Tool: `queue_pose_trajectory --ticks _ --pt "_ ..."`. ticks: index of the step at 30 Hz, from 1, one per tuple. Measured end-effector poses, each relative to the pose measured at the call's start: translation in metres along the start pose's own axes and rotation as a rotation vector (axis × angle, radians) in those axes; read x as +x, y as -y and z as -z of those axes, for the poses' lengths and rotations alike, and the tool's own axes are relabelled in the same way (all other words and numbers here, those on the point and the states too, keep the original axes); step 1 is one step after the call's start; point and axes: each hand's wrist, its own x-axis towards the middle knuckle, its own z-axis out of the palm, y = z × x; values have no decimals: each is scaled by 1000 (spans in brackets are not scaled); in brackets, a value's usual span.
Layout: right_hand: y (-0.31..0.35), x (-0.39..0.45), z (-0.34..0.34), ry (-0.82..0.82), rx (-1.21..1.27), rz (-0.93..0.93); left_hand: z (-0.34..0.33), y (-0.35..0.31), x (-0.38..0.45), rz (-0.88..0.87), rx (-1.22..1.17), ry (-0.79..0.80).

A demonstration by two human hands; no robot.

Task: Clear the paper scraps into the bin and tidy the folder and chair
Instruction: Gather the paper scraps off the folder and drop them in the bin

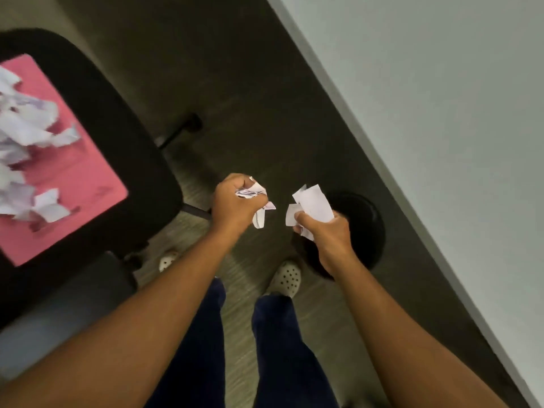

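L hand, R hand grip scraps, pointing up; bin prob. below.

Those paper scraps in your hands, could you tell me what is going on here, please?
A person is clearing torn paper. The left hand grips a crumpled bunch of scraps, and the right hand holds flatter pieces over the black bin on the floor. Many more scraps lie on the pink folder, which rests on the black chair to the left.
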Motion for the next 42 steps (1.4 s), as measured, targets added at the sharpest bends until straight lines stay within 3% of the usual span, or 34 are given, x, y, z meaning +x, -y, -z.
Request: queue_pose_trajectory --ticks 5,8,11,17,23,26,31,36,39,42 --pt "-46 34 86 -140 -84 -216 -119 34 -21 217 93 194" --pt "-72 59 119 -155 -57 -239 -179 49 -26 427 75 286" --pt "-94 83 141 -141 22 -245 -223 45 -32 512 168 441" --pt "-96 109 168 -48 43 -326 -246 39 -26 750 25 567" --pt "-94 115 170 -47 -56 -376 -235 31 -23 820 57 623" --pt "-107 116 161 -143 -153 -285 -226 32 -21 779 154 683" --pt "-106 102 124 -258 -317 -196 -200 33 -22 500 479 737" --pt "-73 35 56 -238 -235 -54 -117 -6 -18 163 417 542" --pt "-44 -2 2 -187 -261 166 -32 -23 -23 86 238 405" --pt "-14 -31 -65 -30 -343 328 62 -28 -21 47 98 183"
